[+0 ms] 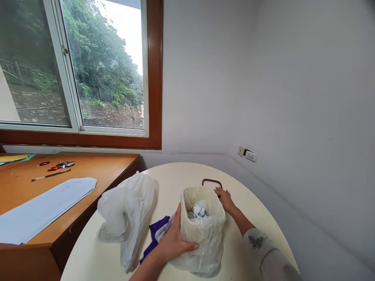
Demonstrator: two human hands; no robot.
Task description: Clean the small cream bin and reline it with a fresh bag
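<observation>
A cream wastebasket point(187, 203) lined with a clear plastic bag stands upright on the round table, with crumpled white paper point(199, 210) inside. My left hand point(172, 240) grips the near left side of the basket through the bag, thumb across its front. Behind the basket's right side, my right hand point(225, 198) has its fingers closed over the right edge of a brown rectangular rim ring point(212, 180). Part of that ring is hidden by the hand and the basket. The loose bag hangs in folds around the basket's lower part.
Left of the basket lies a bunched white plastic bag point(129, 210). A purple cloth point(154, 234) is partly under my left arm. The round cream table point(175, 171) meets a wooden desk point(114, 164) holding paper sheets point(52, 205), a pen point(51, 175) and keys point(63, 165).
</observation>
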